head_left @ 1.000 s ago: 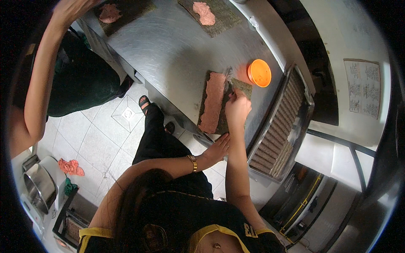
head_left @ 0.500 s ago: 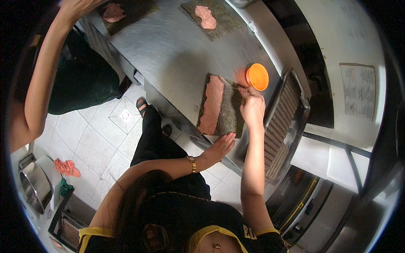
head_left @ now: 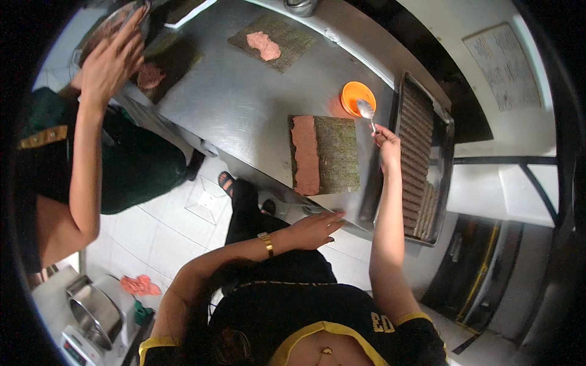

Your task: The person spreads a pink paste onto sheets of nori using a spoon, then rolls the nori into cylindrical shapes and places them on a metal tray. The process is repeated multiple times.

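My right hand (head_left: 389, 144) grips a metal spoon (head_left: 365, 110) by its handle, with the bowl of it over an orange cup (head_left: 356, 94). My left hand (head_left: 318, 229) has its fingers stretched out at the table's near edge, just below a nori sheet (head_left: 339, 155), and holds nothing. A long band of pink paste (head_left: 306, 155) covers the left part of that sheet, which lies flat on the steel table (head_left: 244, 91).
Right of the cup stands a metal tray (head_left: 448, 131) with rows of thin brown rolls (head_left: 417, 146). Farther back lies another nori sheet (head_left: 296, 43) with a paste lump (head_left: 264, 46). At far left, a co-worker's hand (head_left: 113, 67) is near a bowl (head_left: 104, 30) and a third sheet (head_left: 177, 67).
My right hand has moved from the nori sheet to the orange cup with the spoon. The left hand has come off the sheet's near edge. A co-worker's hand has come farther into view.
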`<control>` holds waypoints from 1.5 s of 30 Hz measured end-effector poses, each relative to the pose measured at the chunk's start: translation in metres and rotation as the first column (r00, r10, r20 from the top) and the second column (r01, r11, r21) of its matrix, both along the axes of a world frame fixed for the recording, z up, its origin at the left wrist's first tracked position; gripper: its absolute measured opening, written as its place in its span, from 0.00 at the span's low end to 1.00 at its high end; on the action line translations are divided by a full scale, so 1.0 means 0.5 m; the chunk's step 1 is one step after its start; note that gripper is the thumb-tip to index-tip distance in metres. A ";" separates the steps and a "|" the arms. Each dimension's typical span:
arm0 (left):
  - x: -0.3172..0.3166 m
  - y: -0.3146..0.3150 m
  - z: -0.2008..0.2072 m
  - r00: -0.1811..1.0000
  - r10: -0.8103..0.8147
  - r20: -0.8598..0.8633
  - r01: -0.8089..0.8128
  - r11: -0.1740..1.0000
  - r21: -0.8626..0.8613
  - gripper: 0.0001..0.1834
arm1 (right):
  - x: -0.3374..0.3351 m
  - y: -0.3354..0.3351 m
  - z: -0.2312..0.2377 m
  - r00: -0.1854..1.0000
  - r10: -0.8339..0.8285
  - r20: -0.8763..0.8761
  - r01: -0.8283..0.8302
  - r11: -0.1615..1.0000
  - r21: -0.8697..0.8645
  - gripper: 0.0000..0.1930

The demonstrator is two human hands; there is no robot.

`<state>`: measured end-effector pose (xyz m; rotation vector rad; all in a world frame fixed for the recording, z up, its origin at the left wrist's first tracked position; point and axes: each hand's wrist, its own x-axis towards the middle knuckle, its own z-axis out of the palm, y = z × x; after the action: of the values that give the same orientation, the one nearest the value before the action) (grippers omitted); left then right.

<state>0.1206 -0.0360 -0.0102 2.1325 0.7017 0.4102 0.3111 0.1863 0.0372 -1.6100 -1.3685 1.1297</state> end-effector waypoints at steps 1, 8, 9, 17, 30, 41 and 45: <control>-0.032 -0.007 0.011 0.999 0.030 0.030 -0.029 0.999 -0.019 0.26 | 0.004 0.016 -0.019 0.997 -0.014 -0.075 0.013 1.000 -0.014 0.13; -0.198 -0.024 0.063 0.860 0.506 -0.063 -0.489 0.785 -0.379 0.16 | 0.059 0.072 -0.111 0.990 -0.025 -0.140 0.013 0.996 -0.083 0.13; -0.204 -0.022 0.053 0.810 0.585 0.026 -0.540 0.763 -0.355 0.14 | 0.081 0.074 -0.128 0.986 0.001 -0.166 -0.011 0.998 -0.060 0.14; -0.223 0.004 -0.026 0.665 0.744 -0.069 -0.471 0.345 -0.812 0.18 | -0.109 -0.215 -0.010 0.859 -0.070 0.508 -0.250 0.808 0.533 0.14; -0.201 0.067 0.028 0.720 0.655 -0.230 -0.512 0.277 -0.813 0.19 | -0.216 -0.395 -0.081 0.612 0.031 0.791 -0.638 0.610 0.470 0.13; -0.203 0.079 0.069 0.714 0.680 -0.166 -0.444 0.256 -0.859 0.18 | -0.222 -0.395 -0.082 0.865 0.098 0.492 -0.370 0.788 0.493 0.06; -0.201 0.118 0.071 0.656 0.749 -0.094 -0.362 0.203 -0.910 0.16 | -0.219 -0.392 -0.080 0.963 0.052 0.264 -0.185 0.841 0.508 0.05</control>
<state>0.0202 0.0229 0.0254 0.6400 1.1599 0.6444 0.2016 -0.0094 -0.0026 -1.2882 -1.7736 0.5465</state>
